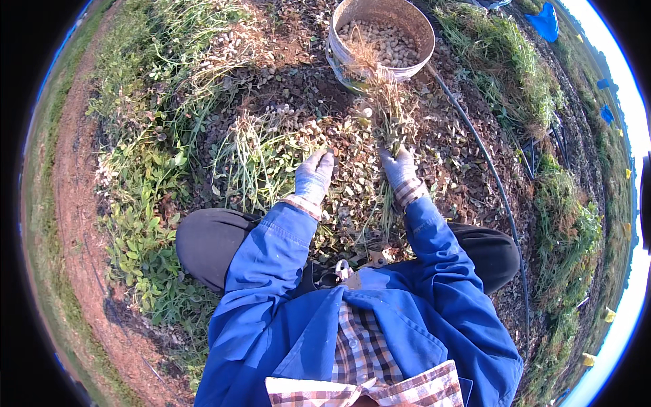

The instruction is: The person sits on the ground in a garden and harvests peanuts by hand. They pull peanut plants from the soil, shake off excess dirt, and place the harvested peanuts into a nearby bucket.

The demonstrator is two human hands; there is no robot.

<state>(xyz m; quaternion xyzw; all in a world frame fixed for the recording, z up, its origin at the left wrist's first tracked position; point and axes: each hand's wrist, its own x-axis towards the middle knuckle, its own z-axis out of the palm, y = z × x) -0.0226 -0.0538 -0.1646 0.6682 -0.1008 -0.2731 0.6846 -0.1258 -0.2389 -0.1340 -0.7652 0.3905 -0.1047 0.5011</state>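
My right hand (399,165), in a pale work glove, is closed around a bundle of pulled peanut plants (389,109), whose dry roots point up to the near rim of a round bucket (338,63). Many unshelled peanuts (389,43) lie inside the bucket. My left hand (316,170), also gloved, is to the left of the bundle, above the leaf-strewn soil and just right of a heap of green peanut stems (254,163). Its fingers point forward and partly hide one another; whether they hold anything cannot be told.
A black irrigation hose (480,140) curves along the ground on the right. Uprooted peanut plants (224,51) with pods lie at the upper left, and leafy plants (142,249) stand at the left. Another plant row (564,224) runs beyond the hose. My bent knees flank the work area.
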